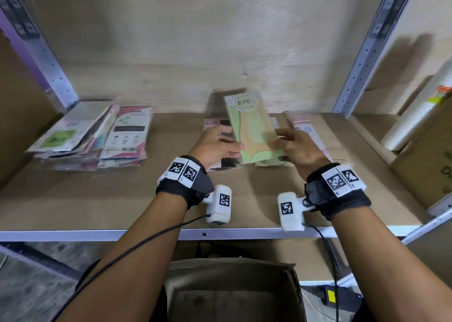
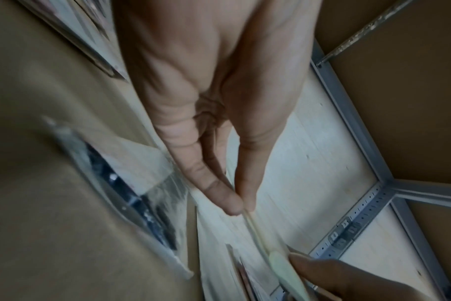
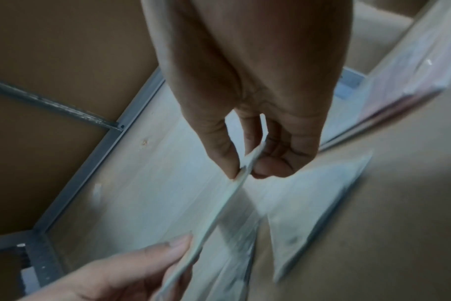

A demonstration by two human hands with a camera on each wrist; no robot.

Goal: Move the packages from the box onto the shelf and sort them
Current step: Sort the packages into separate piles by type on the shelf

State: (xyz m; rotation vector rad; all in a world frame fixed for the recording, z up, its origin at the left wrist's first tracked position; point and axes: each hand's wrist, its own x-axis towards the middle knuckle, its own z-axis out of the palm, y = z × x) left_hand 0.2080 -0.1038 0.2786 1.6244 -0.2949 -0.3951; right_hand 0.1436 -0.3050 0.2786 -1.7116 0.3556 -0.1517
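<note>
At the left of the head view a slumped stack of packages (image 1: 80,136) leans on the shelf (image 1: 122,199); a nudge could spill it. At centre the left hand (image 1: 215,148) and right hand (image 1: 300,150) each pinch an edge of the green package (image 1: 252,128), held tilted above flat packages. Uneven release could drop it askew, mixing the sorts. The box (image 1: 232,292) sits at bottom centre.

The lower edge of the green package (image 1: 253,128) is hidden behind the left hand (image 1: 215,147) and the right hand (image 1: 299,149). The flat packages (image 1: 221,131) under the hands are partly covered, so their number cannot be told. The packages (image 3: 312,205) below the right hand are blurred in the right wrist view. The box (image 1: 232,294) is cut off by the bottom edge
</note>
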